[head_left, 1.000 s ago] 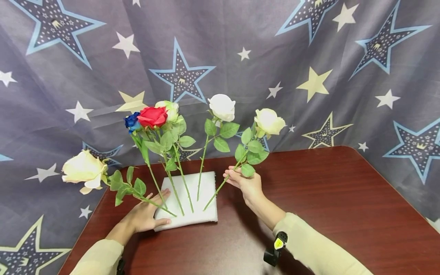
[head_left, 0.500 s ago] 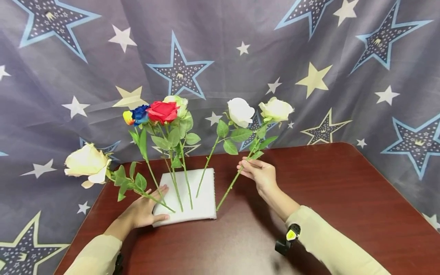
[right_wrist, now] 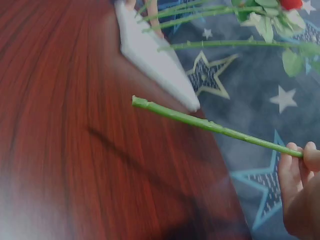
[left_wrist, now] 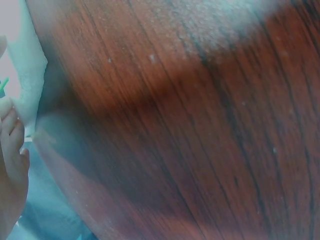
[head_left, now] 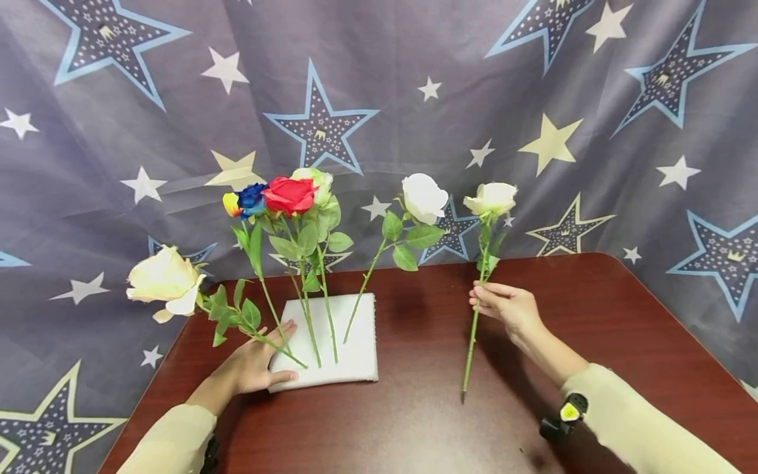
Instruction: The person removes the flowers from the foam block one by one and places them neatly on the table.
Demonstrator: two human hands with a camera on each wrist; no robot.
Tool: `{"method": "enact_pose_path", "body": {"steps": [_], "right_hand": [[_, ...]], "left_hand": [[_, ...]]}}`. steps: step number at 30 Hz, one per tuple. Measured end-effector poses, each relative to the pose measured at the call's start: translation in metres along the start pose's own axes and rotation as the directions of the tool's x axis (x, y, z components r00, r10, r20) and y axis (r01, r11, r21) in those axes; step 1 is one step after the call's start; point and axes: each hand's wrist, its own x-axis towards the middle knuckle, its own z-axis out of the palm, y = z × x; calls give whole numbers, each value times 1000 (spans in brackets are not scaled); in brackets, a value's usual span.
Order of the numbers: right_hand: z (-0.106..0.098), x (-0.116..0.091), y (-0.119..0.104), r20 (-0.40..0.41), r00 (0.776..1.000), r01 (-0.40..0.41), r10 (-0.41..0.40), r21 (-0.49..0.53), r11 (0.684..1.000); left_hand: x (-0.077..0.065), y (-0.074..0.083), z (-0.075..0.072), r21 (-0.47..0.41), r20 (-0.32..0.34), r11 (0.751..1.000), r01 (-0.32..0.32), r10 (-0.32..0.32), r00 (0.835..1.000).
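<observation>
My right hand (head_left: 512,313) pinches the green stem of a pale cream rose (head_left: 490,199) right of the foam block. The rose stands nearly upright, apart from the block; in the right wrist view its bare stem (right_wrist: 215,127) ends in mid-air above its shadow. My left hand (head_left: 251,365) rests on the left side of the white foam block (head_left: 355,362), fingers spread. Stuck in that block are a large cream rose (head_left: 162,280) leaning left, a blue-and-yellow flower (head_left: 251,199), a red rose (head_left: 290,195), a greenish-white rose (head_left: 320,184) and a white rose (head_left: 424,197) leaning right.
A reddish-brown wooden table (head_left: 426,421) bears the foam block. Behind it hangs a grey curtain (head_left: 403,66) printed with stars. A black strap device (head_left: 562,418) sits on my right wrist.
The cream rose's stem came out of the foam block as my right hand drew it to the right and turned it more upright. My left hand stays on the block.
</observation>
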Motion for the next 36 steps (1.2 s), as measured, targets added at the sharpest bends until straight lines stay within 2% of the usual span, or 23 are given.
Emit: {"method": "enact_pose_path", "body": {"steps": [6,10,11,14,17,18,20,23,28,32,36], "right_hand": [[-39,-8,-11,44,999,-27,28,-22,999],[-70,-10,-14,75,997,-20,29,-114,993],[-81,-7,-12,105,994,-1,14,-121,993],[-108,-3,-10,111,994,3,18,-186,983],[-137,3,-7,123,992,-8,32,-190,982],[-143,3,-8,98,994,-29,49,-198,980],[-157,4,-6,102,993,-43,63,-192,981],[-168,1,-8,85,992,-84,99,-164,983],[-172,-11,-18,77,980,-165,183,-198,966],[-182,-12,-20,114,953,-240,281,-284,928],[-191,-9,-17,137,919,-310,369,-326,893]], "left_hand": [[0,0,0,4,-28,1000,-27,27,999],[-1,0,0,22,-50,999,-45,46,998],[-1,0,0,30,-51,998,-49,51,997],[-2,-1,1,24,-58,999,-47,48,997],[-3,-2,1,16,-53,999,-38,38,998],[-3,-2,1,5,-50,1000,-31,31,998],[-4,-2,2,-3,-36,1000,-21,21,999],[-4,-2,1,-5,-25,1000,-13,13,1000],[-1,0,0,16,-9,1000,-25,25,1000],[1,2,0,9,13,1000,-20,20,1000],[2,2,0,2,5,1000,-15,15,1000]]}}
